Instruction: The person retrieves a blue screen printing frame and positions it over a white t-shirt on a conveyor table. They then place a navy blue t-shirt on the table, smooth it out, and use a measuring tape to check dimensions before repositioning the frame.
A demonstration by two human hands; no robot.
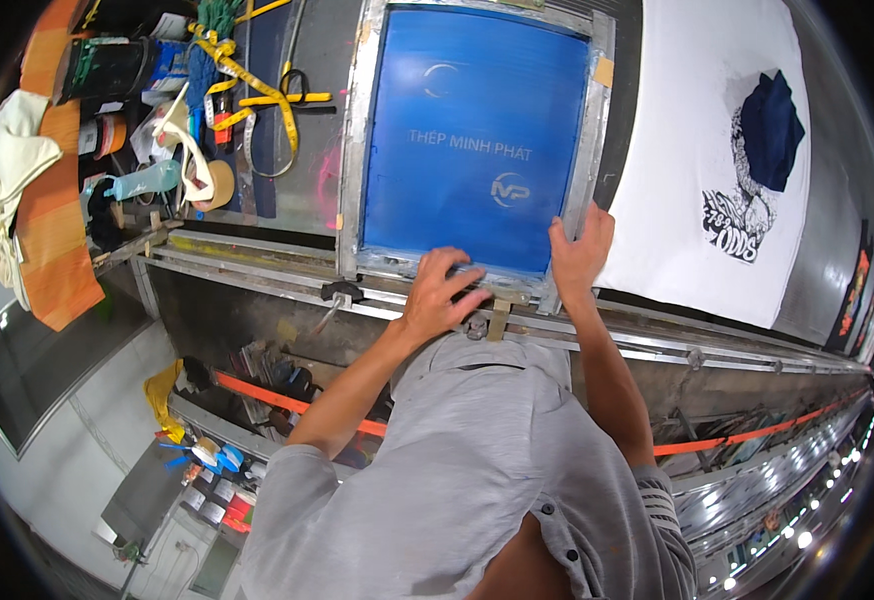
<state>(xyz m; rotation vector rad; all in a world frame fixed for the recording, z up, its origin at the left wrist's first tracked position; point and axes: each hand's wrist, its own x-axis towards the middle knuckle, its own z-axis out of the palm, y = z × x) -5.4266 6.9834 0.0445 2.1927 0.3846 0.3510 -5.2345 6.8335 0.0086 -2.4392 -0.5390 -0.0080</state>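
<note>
A screen-printing frame (354, 150) with pale metal sides and a blue mesh (457, 90) lies flat in front of me. Pale lettering and a round emblem show in the mesh. My right hand (582, 252) grips the frame's right side near its close corner, thumb on the inner side and fingers over the outer side. At the near edge, my left hand (439, 295) rests with bent, parted fingers and holds nothing that I can see. Just below the frame's near edge sits a small metal clamp (498, 320) on the table rail.
A white T-shirt (677, 120) with a black print lies to the right, a dark blue cloth (772, 130) on it. At left are a yellow measuring tape (290, 140), tape rolls (219, 187), a clear bottle (147, 180) and a white cloth (17, 170). A metal rail (657, 345) borders the table.
</note>
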